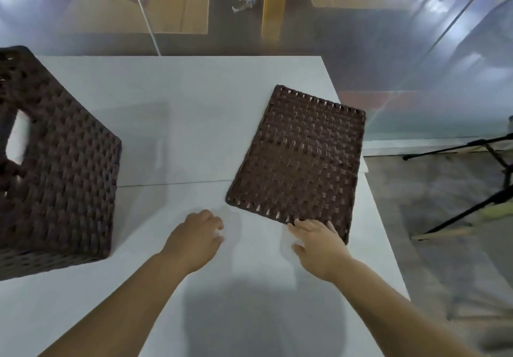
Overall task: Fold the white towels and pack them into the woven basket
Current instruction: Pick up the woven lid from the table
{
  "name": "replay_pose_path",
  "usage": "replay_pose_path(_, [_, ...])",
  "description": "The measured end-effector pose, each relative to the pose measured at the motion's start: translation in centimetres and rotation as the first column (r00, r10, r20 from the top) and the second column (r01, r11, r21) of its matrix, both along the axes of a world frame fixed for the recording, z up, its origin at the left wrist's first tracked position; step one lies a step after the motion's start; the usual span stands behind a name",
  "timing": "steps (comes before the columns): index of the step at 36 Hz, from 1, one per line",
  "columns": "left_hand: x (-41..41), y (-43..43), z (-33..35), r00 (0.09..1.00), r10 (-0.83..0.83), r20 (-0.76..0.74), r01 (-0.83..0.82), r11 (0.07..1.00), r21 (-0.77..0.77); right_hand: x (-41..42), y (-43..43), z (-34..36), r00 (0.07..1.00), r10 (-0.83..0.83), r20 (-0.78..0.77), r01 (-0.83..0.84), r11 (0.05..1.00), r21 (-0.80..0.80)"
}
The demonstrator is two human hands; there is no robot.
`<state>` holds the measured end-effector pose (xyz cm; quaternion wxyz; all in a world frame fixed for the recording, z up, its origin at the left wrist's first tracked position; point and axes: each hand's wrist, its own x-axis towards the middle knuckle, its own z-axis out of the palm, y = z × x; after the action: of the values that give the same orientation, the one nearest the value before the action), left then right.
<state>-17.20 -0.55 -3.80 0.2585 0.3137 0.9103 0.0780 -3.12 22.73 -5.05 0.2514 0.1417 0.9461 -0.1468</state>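
A white towel point(256, 245) lies on the white table point(194, 106) between my hands. It is faint and blurred against the tabletop, so its outline is hard to make out. My left hand point(198, 236) has curled fingers that pinch the towel's left edge. My right hand point(319, 241) lies with straight, spread fingers at the towel's right edge, and its fingertips reach over the near corner of the flat woven lid point(299, 154). The dark brown woven basket point(61, 168) stands at the table's left side, about a forearm's length from my left hand.
The table's right edge runs just past the lid, with floor beyond. Black tripod legs point(472, 184) stand on the floor at the right. A clear plastic sheet hangs behind the table's far edge.
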Motion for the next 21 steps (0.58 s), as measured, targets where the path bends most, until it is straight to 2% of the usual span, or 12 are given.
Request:
replay_pose_path(5, [2.2,-1.5,-1.8,0.999,-0.019,0.030,0.017,0.996,0.090,2.0,-4.5,-0.3,0.981,0.175,-0.080,-0.185,0.975,-0.127])
replay_pose_path(7, [3.1,-2.3,-2.5,0.996,-0.082,0.028,0.081,0.995,0.052,2.7,-5.8,-0.4,0.972,0.205,-0.116,-0.226,0.949,-0.218])
replay_pose_path(10, [4.2,-3.4,-3.1,0.985,-0.169,0.024,0.171,0.983,-0.074,3.6,-7.0,-0.3,0.976,0.162,-0.146,-0.202,0.924,-0.325])
replay_pose_path(16, [4.4,-4.8,-3.3,0.984,-0.180,-0.012,0.177,0.976,-0.130,4.7,-4.4,-0.1,0.964,-0.031,-0.263,-0.006,0.990,-0.138])
replay_pose_path(21, [3.6,-6.6,-2.8,0.995,-0.086,-0.047,0.074,0.972,-0.223,4.0,0.2,0.4,0.960,-0.174,-0.219,0.186,0.982,0.035])
